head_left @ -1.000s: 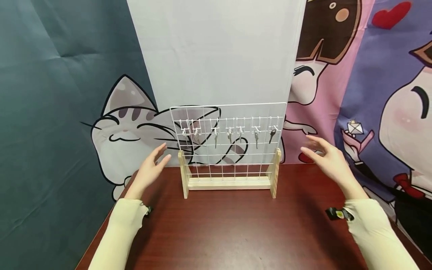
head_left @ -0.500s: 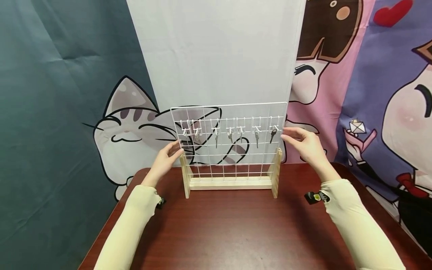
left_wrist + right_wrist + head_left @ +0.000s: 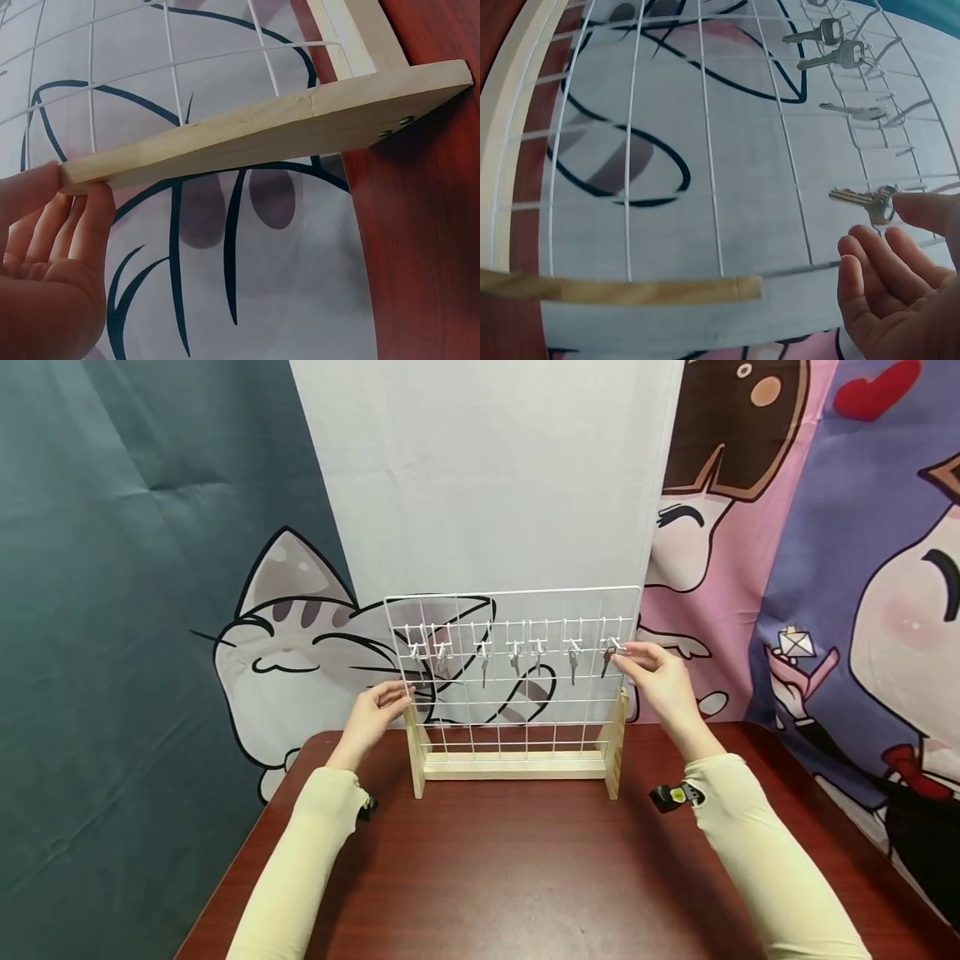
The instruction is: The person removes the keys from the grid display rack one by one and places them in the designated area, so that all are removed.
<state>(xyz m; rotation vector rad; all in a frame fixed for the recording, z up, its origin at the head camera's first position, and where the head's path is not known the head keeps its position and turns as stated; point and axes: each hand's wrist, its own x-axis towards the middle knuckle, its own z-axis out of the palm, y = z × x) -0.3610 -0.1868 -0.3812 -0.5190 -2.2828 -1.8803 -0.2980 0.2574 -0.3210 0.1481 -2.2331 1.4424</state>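
Rightmost key (image 3: 866, 199), hanging from the wire rack (image 3: 515, 766) at the far side of the table (image 3: 517, 868): its long axis runs nearly upright, tip down and slightly left. The right hand (image 3: 666, 687), the nearer, lies just to its right, thumb and fingers parted beside the key's head; contact cannot be told. The left hand (image 3: 369, 718), well apart, pinches the top of the left wooden upright (image 3: 225, 142).

A second ago both were well apart: now the left hand (image 3: 367, 712) grips the left wooden post (image 3: 240, 139), the right hand (image 3: 662, 687) reaches the rightmost key (image 3: 864, 199).
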